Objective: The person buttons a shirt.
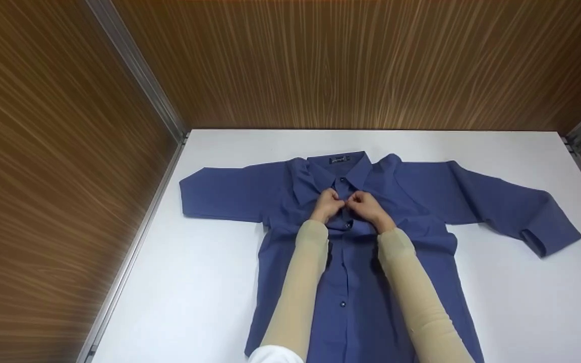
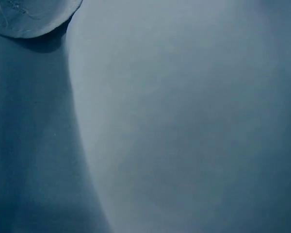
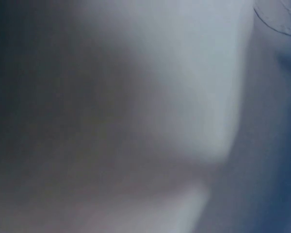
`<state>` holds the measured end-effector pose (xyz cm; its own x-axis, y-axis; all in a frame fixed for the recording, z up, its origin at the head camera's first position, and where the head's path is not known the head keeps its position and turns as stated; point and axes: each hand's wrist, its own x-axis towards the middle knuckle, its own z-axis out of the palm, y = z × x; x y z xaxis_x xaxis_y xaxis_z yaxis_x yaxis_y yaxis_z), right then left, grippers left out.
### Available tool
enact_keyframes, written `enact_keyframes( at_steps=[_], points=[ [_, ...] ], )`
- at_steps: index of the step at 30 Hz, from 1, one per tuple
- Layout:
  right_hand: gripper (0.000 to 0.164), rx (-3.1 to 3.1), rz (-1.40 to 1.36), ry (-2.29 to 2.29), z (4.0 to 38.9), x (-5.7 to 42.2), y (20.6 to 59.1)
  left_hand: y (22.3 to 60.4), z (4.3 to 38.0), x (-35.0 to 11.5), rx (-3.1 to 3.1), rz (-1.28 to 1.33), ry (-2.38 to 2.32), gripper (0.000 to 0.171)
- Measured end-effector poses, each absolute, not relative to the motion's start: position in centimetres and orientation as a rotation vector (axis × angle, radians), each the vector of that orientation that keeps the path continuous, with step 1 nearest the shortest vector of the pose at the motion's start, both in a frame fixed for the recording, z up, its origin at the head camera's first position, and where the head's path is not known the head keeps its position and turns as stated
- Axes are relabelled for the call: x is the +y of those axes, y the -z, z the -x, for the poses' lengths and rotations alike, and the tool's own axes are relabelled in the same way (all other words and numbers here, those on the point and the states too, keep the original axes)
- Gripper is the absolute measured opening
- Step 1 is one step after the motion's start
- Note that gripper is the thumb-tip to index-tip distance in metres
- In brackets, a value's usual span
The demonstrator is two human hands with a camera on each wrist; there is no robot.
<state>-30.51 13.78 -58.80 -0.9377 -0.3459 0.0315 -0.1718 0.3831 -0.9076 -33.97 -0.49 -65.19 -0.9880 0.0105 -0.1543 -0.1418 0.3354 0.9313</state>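
in the head view now, the blue shirt [image 1: 361, 272] is spread front up beneath both hands. its front is being pinched by the left hand [image 1: 328, 205] just below the collar [image 1: 359, 172], thumb and fingers drawn together; right alongside, another pinch is made by the right hand [image 1: 367, 205], the fingertips of the two nearly met. which edge is gripped by each is too small to be told.

just beyond the hands a small button [image 1: 342, 179] is seen at the neck, and inside the collar a dark label [image 1: 340, 159] is framed. between the wrists a dark button [image 1: 348, 225] is shown, and farther down, between the forearms, a lower button [image 1: 343, 304]. to the left of the left hand one shirt sleeve [image 1: 225, 194] is laid out; to the right of the right hand the other sleeve [image 1: 502, 201] is bent. the forearms are enclosed in beige sleeves [image 1: 300, 292]. all is borne by a white table [image 1: 169, 302].

over to the left wrist: much is filled by a pale blurred shape [image 2: 184, 121], blue cloth [image 2: 31, 121] to its left; the fingers cannot be made out.

on the right wrist, a blurred grey form [image 3: 111, 97] is shown beside a curved seam [image 3: 281, 30]; the grip cannot be told there.
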Motion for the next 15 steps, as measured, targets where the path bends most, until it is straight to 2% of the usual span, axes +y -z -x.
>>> enact_keyframes(
  at_steps=[2, 3, 5, 6, 7, 9, 11, 13, 15],
  points=[
    [0.011, 2.484, 0.411, 1.543, 28.3, 12.9, 54.7, 60.4, 31.5, -0.6, 2.405, 0.176, -1.729, 0.023],
    [0.011, 2.473, 0.427, 1.558, 27.9, 12.9, 54.3, 59.8, 31.2, -0.6, 2.397, 0.197, -1.718, 0.023],
    [0.013, 2.480, 0.473, 1.585, 30.2, 13.7, 58.5, 59.2, 30.9, -0.6, 2.364, 0.217, -1.734, 0.023],
    [0.014, 2.478, 0.510, 1.598, 32.1, 14.4, 61.9, 59.6, 31.2, -0.6, 2.356, 0.223, -1.738, 0.022],
    [0.017, 2.480, 0.508, 1.598, 33.8, 14.9, 64.9, 60.6, 31.7, -0.6, 2.349, 0.221, -1.745, 0.023],
    [0.023, 2.477, 0.555, 1.622, 37.1, 16.0, 70.8, 65.1, 33.9, -0.5, 2.396, 0.157, -1.788, 0.024],
    [0.024, 2.470, 0.548, 1.616, 39.1, 16.7, 74.2, 65.9, 34.3, -0.4, 2.412, 0.141, -1.788, 0.025],
    [0.021, 2.436, 0.566, 1.653, 39.1, 16.7, 74.2, 66.5, 34.5, -0.4, 2.431, 0.112, -1.797, 0.025],
    [0.016, 2.414, 0.557, 1.649, 36.5, 16.1, 69.9, 66.8, 34.7, -0.3, 2.428, 0.160, -1.767, 0.024]
  ],
)
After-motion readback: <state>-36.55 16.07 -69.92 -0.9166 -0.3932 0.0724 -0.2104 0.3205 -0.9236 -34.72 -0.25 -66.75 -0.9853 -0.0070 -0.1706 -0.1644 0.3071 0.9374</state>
